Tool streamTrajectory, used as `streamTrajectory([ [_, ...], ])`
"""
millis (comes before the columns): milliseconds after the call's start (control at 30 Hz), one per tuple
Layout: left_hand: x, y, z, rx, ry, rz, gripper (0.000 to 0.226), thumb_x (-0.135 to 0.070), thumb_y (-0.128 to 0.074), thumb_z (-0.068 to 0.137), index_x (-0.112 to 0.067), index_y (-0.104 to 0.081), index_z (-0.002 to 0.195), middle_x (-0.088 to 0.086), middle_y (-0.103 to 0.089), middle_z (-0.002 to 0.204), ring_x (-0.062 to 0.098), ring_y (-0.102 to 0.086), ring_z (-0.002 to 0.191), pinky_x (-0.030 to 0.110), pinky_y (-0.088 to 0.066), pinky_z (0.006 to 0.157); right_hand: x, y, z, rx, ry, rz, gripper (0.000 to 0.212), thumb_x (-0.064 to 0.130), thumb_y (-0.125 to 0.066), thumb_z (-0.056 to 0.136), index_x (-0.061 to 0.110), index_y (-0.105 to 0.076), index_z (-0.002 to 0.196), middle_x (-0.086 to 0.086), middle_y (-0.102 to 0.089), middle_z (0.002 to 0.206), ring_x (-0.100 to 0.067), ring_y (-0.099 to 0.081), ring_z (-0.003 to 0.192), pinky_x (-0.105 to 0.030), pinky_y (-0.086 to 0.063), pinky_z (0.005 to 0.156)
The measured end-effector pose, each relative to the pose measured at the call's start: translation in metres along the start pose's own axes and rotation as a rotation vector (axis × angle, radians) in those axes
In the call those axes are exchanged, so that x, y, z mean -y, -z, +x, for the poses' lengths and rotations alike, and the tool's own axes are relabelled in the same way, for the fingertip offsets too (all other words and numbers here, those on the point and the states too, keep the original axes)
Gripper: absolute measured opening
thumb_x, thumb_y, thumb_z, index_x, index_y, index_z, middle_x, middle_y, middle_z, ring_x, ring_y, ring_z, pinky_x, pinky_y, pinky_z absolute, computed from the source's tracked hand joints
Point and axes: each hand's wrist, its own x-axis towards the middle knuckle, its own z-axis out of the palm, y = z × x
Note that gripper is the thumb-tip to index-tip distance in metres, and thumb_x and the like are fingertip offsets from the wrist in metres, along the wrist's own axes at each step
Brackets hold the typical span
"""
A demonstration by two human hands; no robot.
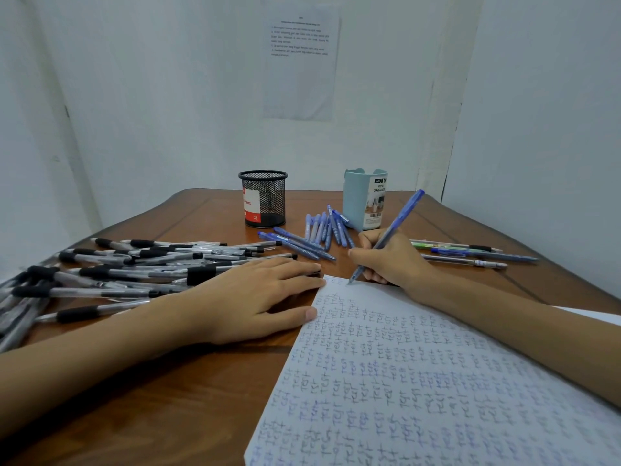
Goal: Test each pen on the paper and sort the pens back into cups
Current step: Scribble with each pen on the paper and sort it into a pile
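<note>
Right hand (pixel 393 260): curled round blue pen (pixel 398 220), tip on paper (pixel 437 381) top corner, centre frame. Left hand (pixel 262 297): flat, fingers straight, at paper edge. Risk: sheet nearly full, so faint mark easily misjudged.

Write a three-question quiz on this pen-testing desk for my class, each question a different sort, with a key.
1. True or false: the right hand holds a blue pen with its tip on the paper.
2. The black pens lie: A on the paper; B heaped on the table left of the paper; C in the right hand.
3. Fill in: the word written all over the paper is ____.
Key: 1 true; 2 B; 3 test.
</note>
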Motion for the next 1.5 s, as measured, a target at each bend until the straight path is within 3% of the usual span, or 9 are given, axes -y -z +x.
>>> streamTrajectory([
  [333,-0.001,0.001,0.0,0.008,-0.002,-0.007,0.066,-0.069,-0.015,0.085,-0.042,-0.018,0.146,-0.025,-0.01,0.153,-0.016,-0.002,0.127,-0.003,0.013,0.093,0.0,0.0,0.0,-0.032,0.002,-0.007,0.043,-0.003,-0.058,0.085,0.012,-0.041,0.048,-0.003,-0.046,0.04,-0.006,-0.041,0.033,-0.013,-0.034,0.035],
  [500,-0.001,0.001,0.0,0.004,-0.001,-0.001,0.064,-0.068,-0.016,0.087,-0.042,-0.017,0.145,-0.025,-0.009,0.153,-0.009,-0.005,0.136,-0.002,0.013,0.093,-0.001,-0.001,-0.001,-0.029,0.029,-0.017,0.039,0.005,-0.062,0.086,0.011,-0.045,0.051,-0.004,-0.05,0.045,-0.002,-0.043,0.032,-0.011,-0.036,0.036],
  [700,-0.001,0.002,0.0,0.014,0.002,-0.003,0.068,-0.071,-0.012,0.083,-0.043,-0.017,0.145,-0.025,-0.009,0.153,-0.016,-0.001,0.128,-0.002,0.014,0.093,-0.001,0.0,-0.001,-0.042,0.048,-0.032,0.041,-0.004,-0.058,0.083,0.01,-0.041,0.049,-0.006,-0.047,0.043,-0.005,-0.041,0.033,-0.012,-0.035,0.036],
  [900,-0.003,0.003,-0.001,0.01,0.006,-0.008,0.067,-0.064,-0.014,0.083,-0.041,-0.019,0.145,-0.025,-0.01,0.153,-0.013,-0.004,0.133,-0.003,0.013,0.093,-0.003,-0.001,0.0,-0.039,0.064,-0.062,0.039,0.004,-0.06,0.087,0.011,-0.045,0.052,-0.005,-0.05,0.046,-0.004,-0.043,0.035,-0.012,-0.037,0.038],
  [1033,-0.002,0.002,0.0,0.001,0.003,-0.004,0.067,-0.064,-0.015,0.083,-0.041,-0.02,0.146,-0.024,-0.011,0.153,-0.008,-0.006,0.137,-0.003,0.012,0.095,-0.001,0.0,0.001,-0.042,0.018,0.056,0.038,0.023,-0.066,0.086,0.013,-0.044,0.056,0.001,-0.046,0.044,-0.005,-0.037,0.034,-0.014,-0.031,0.033],
  [1133,-0.002,0.001,0.0,0.002,-0.002,-0.003,0.067,-0.064,-0.015,0.084,-0.04,-0.02,0.146,-0.024,-0.011,0.153,-0.007,-0.007,0.137,0.001,0.01,0.098,0.004,0.004,0.001,-0.048,-0.012,0.144,0.033,0.02,-0.065,0.086,0.015,-0.043,0.062,0.008,-0.044,0.042,-0.003,-0.04,0.036,-0.013,-0.03,0.035],
  [1233,-0.002,0.001,-0.001,0.008,-0.004,0.001,0.066,-0.064,-0.015,0.084,-0.04,-0.02,0.146,-0.024,-0.01,0.153,-0.007,-0.006,0.138,0.007,0.006,0.105,0.01,0.009,0.002,-0.088,-0.038,0.135,0.02,0.022,-0.068,0.082,0.018,-0.049,0.087,0.009,-0.05,0.055,-0.001,-0.048,0.049,-0.016,-0.035,0.047],
  [1333,-0.002,0.001,-0.001,0.002,-0.009,-0.002,0.066,-0.063,-0.016,0.085,-0.039,-0.021,0.146,-0.023,-0.011,0.153,-0.006,-0.007,0.138,0.009,0.003,0.107,0.01,0.01,0.0,-0.066,-0.045,0.155,0.027,0.035,-0.061,0.084,0.021,-0.052,0.104,0.004,-0.045,0.054,-0.002,-0.039,0.041,-0.014,-0.033,0.039],
  [1500,-0.003,0.001,-0.002,0.003,-0.003,0.0,0.068,-0.064,-0.015,0.084,-0.038,-0.021,0.146,-0.022,-0.012,0.154,-0.005,-0.009,0.138,0.012,0.002,0.109,0.009,0.01,-0.004,-0.022,-0.04,0.19,0.033,0.033,-0.042,0.097,0.011,-0.065,0.093,0.002,-0.043,0.043,-0.003,-0.033,0.028,-0.012,-0.028,0.031],
])
